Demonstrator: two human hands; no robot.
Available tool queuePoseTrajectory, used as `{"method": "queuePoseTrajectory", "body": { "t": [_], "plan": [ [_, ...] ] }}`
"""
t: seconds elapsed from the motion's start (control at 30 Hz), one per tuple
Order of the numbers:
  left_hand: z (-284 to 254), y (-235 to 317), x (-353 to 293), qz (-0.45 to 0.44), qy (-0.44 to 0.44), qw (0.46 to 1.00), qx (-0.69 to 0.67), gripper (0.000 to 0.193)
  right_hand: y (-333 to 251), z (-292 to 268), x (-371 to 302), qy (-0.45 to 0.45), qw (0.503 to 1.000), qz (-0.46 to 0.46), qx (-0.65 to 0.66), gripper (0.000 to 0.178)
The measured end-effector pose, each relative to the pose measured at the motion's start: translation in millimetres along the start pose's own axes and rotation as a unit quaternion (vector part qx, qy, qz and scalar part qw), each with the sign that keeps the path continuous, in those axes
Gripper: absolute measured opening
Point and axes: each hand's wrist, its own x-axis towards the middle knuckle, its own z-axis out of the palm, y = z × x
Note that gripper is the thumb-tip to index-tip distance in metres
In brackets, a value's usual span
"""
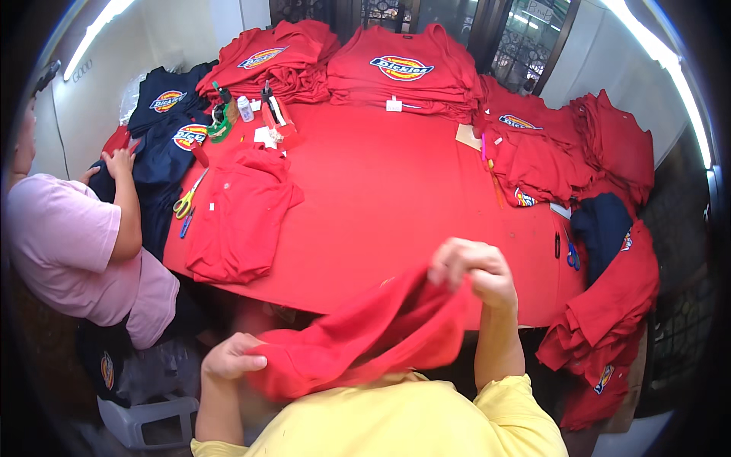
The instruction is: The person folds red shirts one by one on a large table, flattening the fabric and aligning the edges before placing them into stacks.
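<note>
Between my two hands a red garment [365,335] is stretched up in front of my chest, its middle smeared by motion. My left hand [234,356] pinches its lower left end between thumb and fingers. Higher up, my right hand [476,270] is closed on the opposite end, just over the table's near edge. On the red-covered table [381,190], a folded red shirt [240,213] lies to the left, apart from my hands.
Piles of red shirts [411,65] line the far side, with more heaped at right [609,297]. Yellow-handled scissors [183,204], blue-handled scissors [572,257] and a green tape dispenser [221,122] lie about. At left a co-worker [68,221] handles dark garments [156,167].
</note>
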Motion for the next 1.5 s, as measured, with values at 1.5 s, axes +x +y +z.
{"method": "queuePoseTrajectory", "body": {
  "t": [1.5],
  "plan": [
    [25, 97, 57, 0.331, 0.248, 0.908, -0.065, 0.057, 104, 39, -90, 0.280, 0.847, 0.263, 0.366, 0.037]
  ]
}}
